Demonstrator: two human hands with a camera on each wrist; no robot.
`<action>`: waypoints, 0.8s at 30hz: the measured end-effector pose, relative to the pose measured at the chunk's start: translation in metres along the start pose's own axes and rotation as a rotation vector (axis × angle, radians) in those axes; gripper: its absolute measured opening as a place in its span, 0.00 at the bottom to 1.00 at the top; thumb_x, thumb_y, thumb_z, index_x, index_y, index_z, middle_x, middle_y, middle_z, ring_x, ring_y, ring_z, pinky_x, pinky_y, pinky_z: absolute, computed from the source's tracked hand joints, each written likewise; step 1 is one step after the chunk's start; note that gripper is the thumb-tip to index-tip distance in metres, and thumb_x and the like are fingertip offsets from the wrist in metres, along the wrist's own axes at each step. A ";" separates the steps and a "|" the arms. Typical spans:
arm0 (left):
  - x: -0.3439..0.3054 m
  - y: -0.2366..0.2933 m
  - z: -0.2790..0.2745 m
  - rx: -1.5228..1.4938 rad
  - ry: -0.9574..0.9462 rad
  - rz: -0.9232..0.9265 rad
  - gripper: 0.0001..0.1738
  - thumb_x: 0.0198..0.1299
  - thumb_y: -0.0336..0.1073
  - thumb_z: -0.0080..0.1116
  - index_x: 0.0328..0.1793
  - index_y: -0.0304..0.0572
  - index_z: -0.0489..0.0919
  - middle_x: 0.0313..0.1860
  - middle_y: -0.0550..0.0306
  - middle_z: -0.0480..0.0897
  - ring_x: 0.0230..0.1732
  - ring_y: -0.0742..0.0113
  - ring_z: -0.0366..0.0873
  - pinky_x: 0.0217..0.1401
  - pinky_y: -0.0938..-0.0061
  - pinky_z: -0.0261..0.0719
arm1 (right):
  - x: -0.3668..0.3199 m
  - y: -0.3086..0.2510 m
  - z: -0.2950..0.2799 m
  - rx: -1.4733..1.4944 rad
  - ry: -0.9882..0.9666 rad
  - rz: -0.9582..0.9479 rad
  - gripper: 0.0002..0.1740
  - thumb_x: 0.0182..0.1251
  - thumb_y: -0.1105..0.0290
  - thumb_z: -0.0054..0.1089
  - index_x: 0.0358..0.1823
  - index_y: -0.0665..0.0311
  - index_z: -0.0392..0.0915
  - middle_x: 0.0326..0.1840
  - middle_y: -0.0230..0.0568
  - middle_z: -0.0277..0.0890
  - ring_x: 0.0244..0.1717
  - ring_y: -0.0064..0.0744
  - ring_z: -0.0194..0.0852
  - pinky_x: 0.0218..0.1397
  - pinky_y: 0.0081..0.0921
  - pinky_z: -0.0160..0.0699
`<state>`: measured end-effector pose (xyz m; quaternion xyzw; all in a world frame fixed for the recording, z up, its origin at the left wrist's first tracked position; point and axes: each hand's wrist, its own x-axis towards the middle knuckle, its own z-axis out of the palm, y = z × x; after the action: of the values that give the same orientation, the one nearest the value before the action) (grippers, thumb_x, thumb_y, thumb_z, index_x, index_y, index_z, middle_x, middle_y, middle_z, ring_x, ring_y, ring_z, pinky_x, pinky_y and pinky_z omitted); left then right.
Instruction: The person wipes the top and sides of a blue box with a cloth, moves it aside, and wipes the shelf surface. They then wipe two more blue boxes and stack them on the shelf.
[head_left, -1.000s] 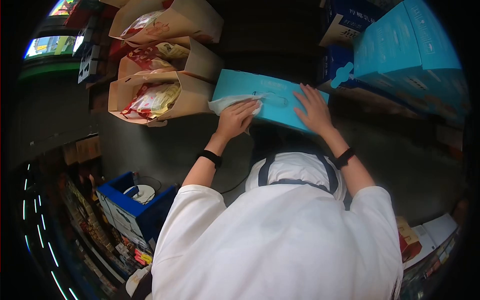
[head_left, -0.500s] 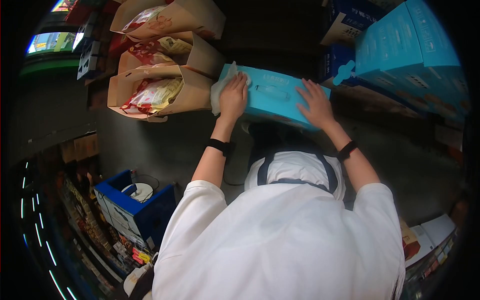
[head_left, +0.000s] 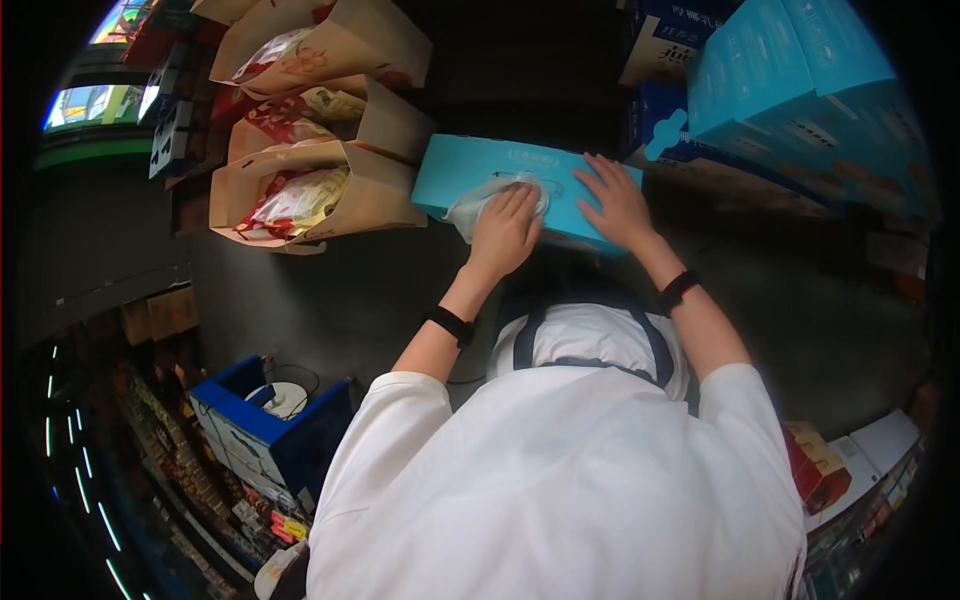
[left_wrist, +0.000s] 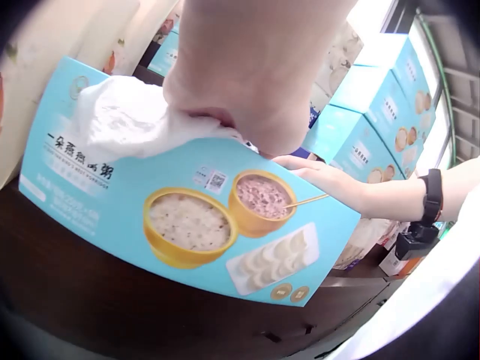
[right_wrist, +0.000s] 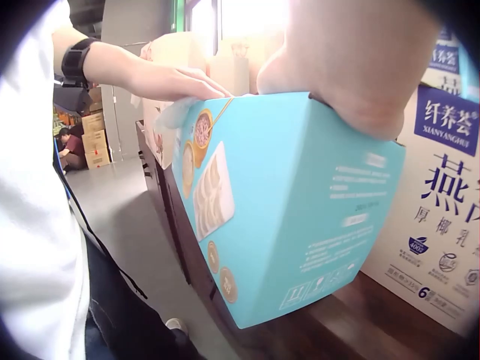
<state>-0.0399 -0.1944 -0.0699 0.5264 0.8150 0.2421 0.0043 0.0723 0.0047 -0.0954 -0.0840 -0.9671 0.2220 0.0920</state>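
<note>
A light blue carton (head_left: 470,160) with a handle on top and pictures of porridge bowls on its front stands before the person. The left hand (head_left: 508,228) presses a thin white cloth (head_left: 465,212) onto the middle of the carton's top, beside the handle, its fingers stretched out together. In the left wrist view the cloth (left_wrist: 124,120) is bunched under that hand and hangs over the carton's upper front edge. The right hand (head_left: 618,205) rests on the right end of the top, fingers straight and spread, holding nothing.
Paper bags (head_left: 385,185) with red and yellow packets inside stand left of the carton. Stacked blue cartons (head_left: 790,90) and a white and navy box (right_wrist: 427,202) stand to the right. The carton is on a dark brown shelf (left_wrist: 97,247). A blue stand (head_left: 270,420) is behind on the left.
The left hand slid the cloth to the carton's left end, then back right to the middle by the handle. The right hand stays on the right end.
</note>
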 end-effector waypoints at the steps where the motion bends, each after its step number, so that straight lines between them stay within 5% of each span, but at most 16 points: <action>1: 0.003 0.000 0.005 0.065 -0.064 -0.074 0.24 0.60 0.38 0.54 0.61 0.33 0.72 0.60 0.43 0.75 0.64 0.48 0.69 0.68 0.59 0.63 | 0.000 0.001 0.001 0.005 -0.003 -0.001 0.26 0.63 0.56 0.53 0.62 0.55 0.70 0.72 0.44 0.58 0.73 0.46 0.52 0.76 0.42 0.48; 11: 0.011 0.012 0.014 -0.042 0.012 -0.085 0.19 0.58 0.32 0.56 0.55 0.32 0.77 0.56 0.43 0.78 0.60 0.47 0.73 0.63 0.61 0.69 | 0.000 -0.001 0.001 -0.022 -0.011 0.005 0.26 0.64 0.56 0.53 0.63 0.56 0.70 0.72 0.45 0.58 0.73 0.46 0.52 0.76 0.42 0.48; 16: 0.003 -0.006 -0.013 -0.458 -0.132 -0.098 0.14 0.55 0.24 0.57 0.49 0.37 0.82 0.48 0.47 0.83 0.49 0.52 0.81 0.51 0.68 0.79 | -0.005 -0.004 0.000 -0.022 -0.008 0.011 0.26 0.63 0.57 0.53 0.63 0.55 0.70 0.72 0.44 0.57 0.73 0.44 0.51 0.76 0.42 0.47; 19: -0.017 -0.021 -0.021 -0.515 0.284 -0.348 0.12 0.62 0.25 0.53 0.49 0.38 0.83 0.44 0.52 0.86 0.45 0.67 0.83 0.46 0.77 0.78 | -0.008 -0.007 -0.001 0.009 0.009 0.007 0.28 0.62 0.59 0.55 0.64 0.56 0.69 0.72 0.44 0.57 0.74 0.44 0.51 0.77 0.42 0.47; 21: -0.020 -0.048 -0.022 -0.619 0.475 -0.663 0.14 0.67 0.27 0.49 0.54 0.36 0.80 0.47 0.57 0.84 0.47 0.71 0.80 0.51 0.78 0.75 | -0.010 -0.007 -0.001 0.046 0.051 0.008 0.28 0.62 0.60 0.55 0.65 0.56 0.67 0.72 0.44 0.57 0.73 0.44 0.51 0.76 0.42 0.48; 24: -0.009 -0.082 -0.014 -0.443 0.350 -0.638 0.19 0.69 0.35 0.44 0.61 0.33 0.74 0.62 0.43 0.74 0.65 0.54 0.71 0.66 0.65 0.67 | -0.010 -0.007 -0.003 0.163 0.126 0.010 0.30 0.62 0.63 0.55 0.67 0.56 0.64 0.72 0.44 0.56 0.73 0.46 0.53 0.76 0.42 0.50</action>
<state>-0.1093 -0.2344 -0.0928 0.1853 0.8537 0.4836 0.0538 0.0813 -0.0024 -0.0907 -0.0947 -0.9377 0.2946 0.1583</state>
